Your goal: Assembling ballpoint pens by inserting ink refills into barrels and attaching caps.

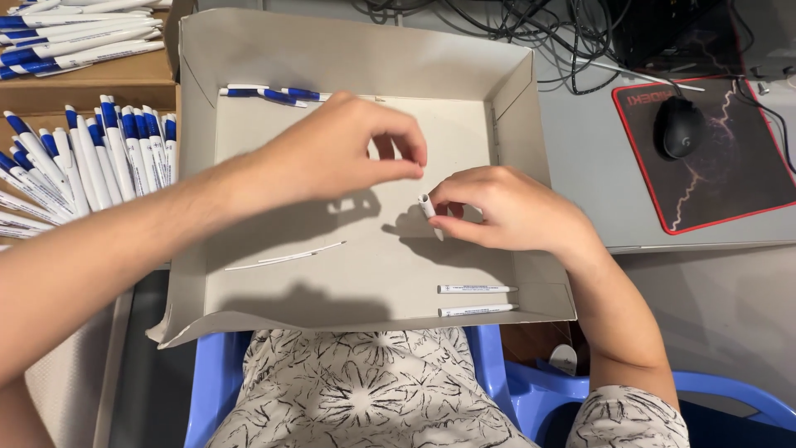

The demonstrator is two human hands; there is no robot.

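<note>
A short white pen barrel (428, 211) sits near the centre of the frame, pinched between the fingertips of the right hand (506, 211), its open end pointing up and left. The fingers of that hand are curled closed around it. Just above and to the left, the left hand (332, 153) hovers with thumb and forefinger pressed together; something small may be nipped between them, but the view is too coarse to tell.

Both hands are over a shallow cardboard tray (356, 50) that fills the middle of the frame and rests on the person's lap. On its floor, left of centre, lie two thin white refills (286, 257). Near the lower right corner two more white barrels (477, 299) lie side by side. At the tray's upper left wall rest a few blue-and-white pens (269, 92).

Left of the tray, a fan of assembled blue-and-white pens (91, 158) lies packed together, with another pile (75, 37) in the upper left corner. At the upper right, a black mouse (680, 127) sits on a red-edged mouse pad (730, 178), below tangled black cables (539, 25).
</note>
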